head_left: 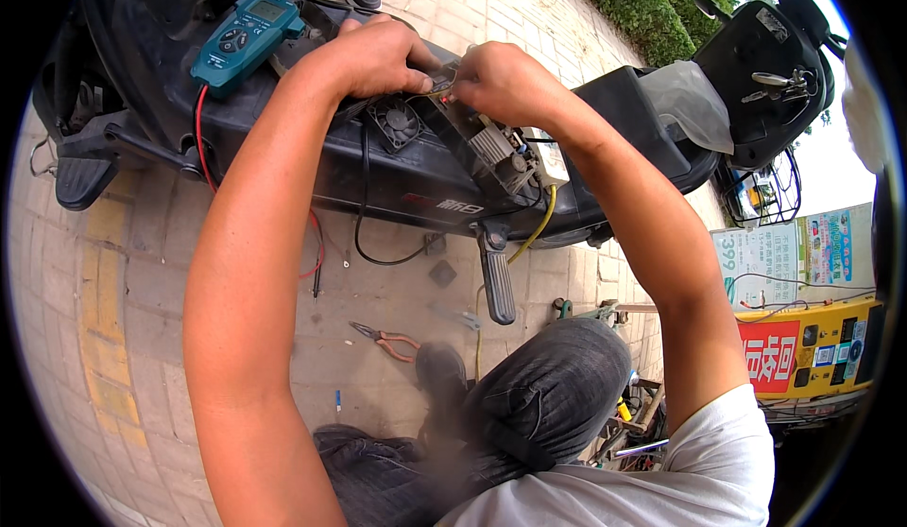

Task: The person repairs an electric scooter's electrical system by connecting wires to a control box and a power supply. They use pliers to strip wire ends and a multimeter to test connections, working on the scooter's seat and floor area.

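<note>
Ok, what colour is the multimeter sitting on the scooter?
Teal-green with dark buttons; the multimeter shows best in the head view, upper left.

Single head-worn fisheye view, looking down and forward, close over scooter (416, 177) and pavement (142, 272).

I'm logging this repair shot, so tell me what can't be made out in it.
- Head view: the small part between the left hand and right hand is covered by the fingers, so each grip is unclear.
- Multimeter screen: too small to read.
- Scooter front: cut off by the dark rim.
- Pliers tips: too small to tell.
</note>
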Demonstrator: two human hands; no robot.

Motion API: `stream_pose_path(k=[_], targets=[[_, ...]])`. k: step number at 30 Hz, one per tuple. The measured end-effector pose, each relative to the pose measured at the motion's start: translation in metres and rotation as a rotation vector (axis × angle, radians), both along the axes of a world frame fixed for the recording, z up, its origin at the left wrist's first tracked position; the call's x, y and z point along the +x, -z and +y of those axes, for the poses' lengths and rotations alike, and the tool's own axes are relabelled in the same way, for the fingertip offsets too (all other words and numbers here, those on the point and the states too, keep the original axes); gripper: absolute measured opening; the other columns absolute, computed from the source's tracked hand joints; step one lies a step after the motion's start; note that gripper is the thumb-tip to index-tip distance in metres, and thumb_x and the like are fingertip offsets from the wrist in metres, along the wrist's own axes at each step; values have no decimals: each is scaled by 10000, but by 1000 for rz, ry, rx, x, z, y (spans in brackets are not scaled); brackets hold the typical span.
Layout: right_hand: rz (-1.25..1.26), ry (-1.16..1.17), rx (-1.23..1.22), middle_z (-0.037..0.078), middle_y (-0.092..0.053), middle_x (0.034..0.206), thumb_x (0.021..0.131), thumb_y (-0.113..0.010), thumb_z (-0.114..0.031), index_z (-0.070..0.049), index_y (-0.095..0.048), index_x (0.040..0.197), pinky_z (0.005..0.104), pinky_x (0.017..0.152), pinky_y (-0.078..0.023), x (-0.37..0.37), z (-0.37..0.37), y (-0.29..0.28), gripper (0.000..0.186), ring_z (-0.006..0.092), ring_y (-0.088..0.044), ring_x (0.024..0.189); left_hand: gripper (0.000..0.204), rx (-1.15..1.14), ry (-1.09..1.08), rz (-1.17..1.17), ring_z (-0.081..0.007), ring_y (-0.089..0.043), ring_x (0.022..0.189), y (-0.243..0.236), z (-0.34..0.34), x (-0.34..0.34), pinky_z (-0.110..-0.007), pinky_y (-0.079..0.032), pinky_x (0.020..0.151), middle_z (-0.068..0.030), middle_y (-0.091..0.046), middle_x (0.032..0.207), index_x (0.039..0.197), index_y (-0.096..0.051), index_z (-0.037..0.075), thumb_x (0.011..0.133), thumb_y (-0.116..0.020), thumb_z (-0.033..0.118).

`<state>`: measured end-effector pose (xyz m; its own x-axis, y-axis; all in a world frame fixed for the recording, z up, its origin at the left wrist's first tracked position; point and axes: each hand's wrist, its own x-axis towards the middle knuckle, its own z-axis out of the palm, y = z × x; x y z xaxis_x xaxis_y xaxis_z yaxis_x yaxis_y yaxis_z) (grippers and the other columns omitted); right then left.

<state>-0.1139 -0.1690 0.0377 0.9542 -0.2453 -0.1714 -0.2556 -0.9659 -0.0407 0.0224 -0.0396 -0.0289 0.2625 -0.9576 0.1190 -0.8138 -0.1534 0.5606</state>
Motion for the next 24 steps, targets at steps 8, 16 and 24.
stream_pose_path(k=[8,16,24], targets=[[7,-8,-12,227,-656,740,763,-596,-174,-5,-721,860,394,658,-515,1,1,-1,232,322,-657,689,381,-11,-9,-25,-257,-491,1150,1,0,1,-459,-274,1046,-37,-673,1101,1180,-700,210,815,-702,318],[28,-13,-22,223,-657,736,756,-593,-168,-9,-725,861,389,658,-516,2,-2,1,231,318,-658,688,383,-9,-3,-21,-262,-483,1152,-1,1,0,-469,-274,1045,-36,-672,1092,1178,-701,211,811,-701,319],[25,-10,-27,216,-659,736,758,-600,-172,-14,-727,863,389,659,-515,3,-2,0,228,317,-655,684,384,-15,-11,-37,-260,-484,1153,1,0,0,-471,-277,1043,-35,-672,1088,1179,-700,211,812,-701,324]])
